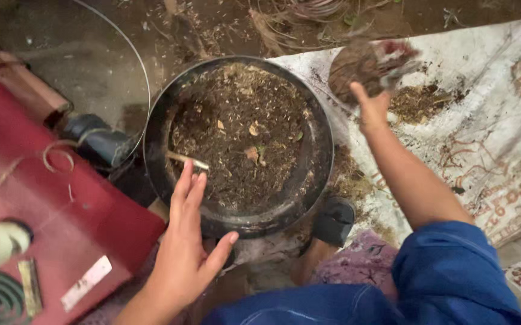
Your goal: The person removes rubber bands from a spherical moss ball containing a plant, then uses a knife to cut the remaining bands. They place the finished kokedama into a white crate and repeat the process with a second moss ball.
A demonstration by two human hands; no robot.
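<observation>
Denim-blue cloth [441, 283] is seen nearest, below both hands. The left hand [185, 253] is spread open, its fingers laid on the near rim of a black pan [317, 174] filled with dark soil and dry leaf bits. Left of that hand a red surface [50, 198] is seen. Farther off, the right hand [372, 108] is closed around a blurred clump of soil [357, 69], held above a printed white sack [489, 120] spread on the dirt floor [224, 24].

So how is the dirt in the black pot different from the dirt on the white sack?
The soil in the black pot is a big, dark fill with dry leaf bits. The soil on the white sack is a small, thin, browner scattered pile. The left hand touches the pot's rim; the right hand holds a blurred clump.
</observation>
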